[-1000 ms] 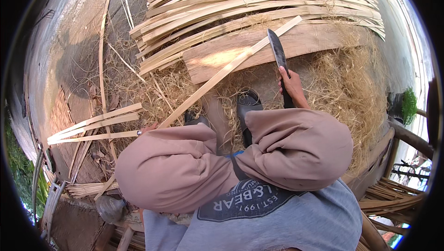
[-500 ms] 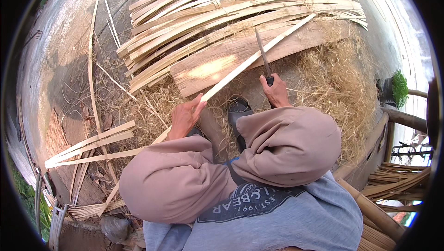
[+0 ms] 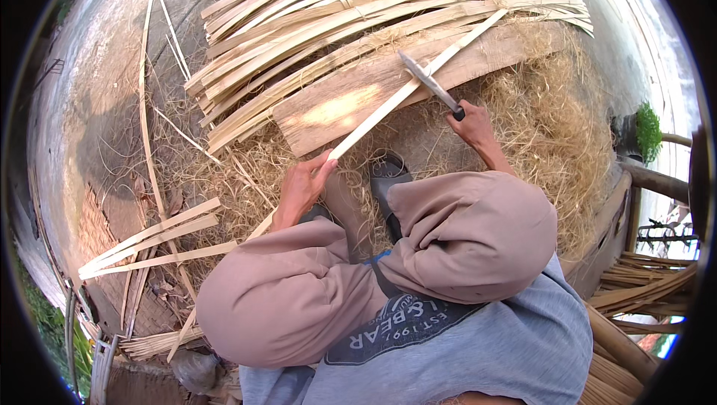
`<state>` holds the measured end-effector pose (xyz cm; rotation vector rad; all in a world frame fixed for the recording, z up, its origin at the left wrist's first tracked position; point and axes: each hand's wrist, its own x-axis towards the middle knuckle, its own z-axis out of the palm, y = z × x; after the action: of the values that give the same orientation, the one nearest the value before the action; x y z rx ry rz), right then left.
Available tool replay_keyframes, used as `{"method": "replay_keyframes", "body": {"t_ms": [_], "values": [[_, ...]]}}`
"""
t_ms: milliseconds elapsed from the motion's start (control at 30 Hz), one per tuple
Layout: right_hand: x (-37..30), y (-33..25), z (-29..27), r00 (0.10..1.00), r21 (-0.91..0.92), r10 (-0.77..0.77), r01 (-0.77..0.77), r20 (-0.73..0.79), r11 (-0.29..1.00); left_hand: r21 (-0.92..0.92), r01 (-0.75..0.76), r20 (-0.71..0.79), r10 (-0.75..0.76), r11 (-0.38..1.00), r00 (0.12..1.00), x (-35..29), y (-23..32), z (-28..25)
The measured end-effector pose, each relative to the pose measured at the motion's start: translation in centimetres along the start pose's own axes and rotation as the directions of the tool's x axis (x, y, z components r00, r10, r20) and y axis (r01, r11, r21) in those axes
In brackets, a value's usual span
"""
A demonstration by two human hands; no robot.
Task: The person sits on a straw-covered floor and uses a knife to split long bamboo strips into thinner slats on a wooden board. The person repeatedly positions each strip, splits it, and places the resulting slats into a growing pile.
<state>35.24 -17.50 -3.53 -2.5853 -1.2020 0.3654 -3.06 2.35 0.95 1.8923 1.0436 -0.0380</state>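
Observation:
A long pale bamboo strip [image 3: 381, 111] slants across a wooden board [image 3: 321, 117], its far end over the board's upper edge. My left hand [image 3: 300, 185] is closed round the strip near my left knee, and the strip's near part runs back behind that knee. With my right hand [image 3: 474, 127] I grip the dark handle of a knife [image 3: 433, 85]. The blade lies across the strip, over the board, with its tip pointing up and left. The face of the blade shows broad and bright.
A wide pile of bamboo strips [image 3: 358, 17] lies beyond the board. Curly shavings [image 3: 553, 151] cover the ground at right and around my sandals [image 3: 390, 181]. Several loose strips [image 3: 149, 241] lie at left. Bamboo poles [image 3: 657, 181] and bundled strips [image 3: 650, 285] stand at right.
My right hand has moved right and slightly up. The knife has swung from nearly upright to a leftward slant, its flat now showing. My left hand keeps its hold on the strip.

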Motion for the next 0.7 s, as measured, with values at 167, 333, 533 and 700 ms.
{"method": "replay_keyframes", "body": {"t_ms": [167, 333, 533, 700], "values": [[5.2, 11.3, -6.4, 0.848, 0.218, 0.519, -0.489, -0.108, 0.845, -0.011, 0.024, 0.007, -0.024, 1.0, 1.0, -1.9, 0.7, -2.2], [5.0, 6.4, -5.4, 0.924, 0.001, 0.312, -0.32, -0.222, 0.947, 0.11, 0.004, -0.193, 0.018, 0.994, 0.981, -6.5, -3.1, -4.7], [5.0, 2.9, -2.2, 0.836, -0.159, 0.215, -0.335, -0.505, 0.929, 0.302, 0.076, -0.248, 0.001, 0.95, 0.969, -11.7, -3.0, -14.2], [5.7, -8.4, -2.7, 0.848, -0.097, -0.488, 0.479, -0.204, 0.873, 0.473, 0.208, -0.332, -0.045, 0.856, 0.942, -16.0, -3.4, -22.3]]}}
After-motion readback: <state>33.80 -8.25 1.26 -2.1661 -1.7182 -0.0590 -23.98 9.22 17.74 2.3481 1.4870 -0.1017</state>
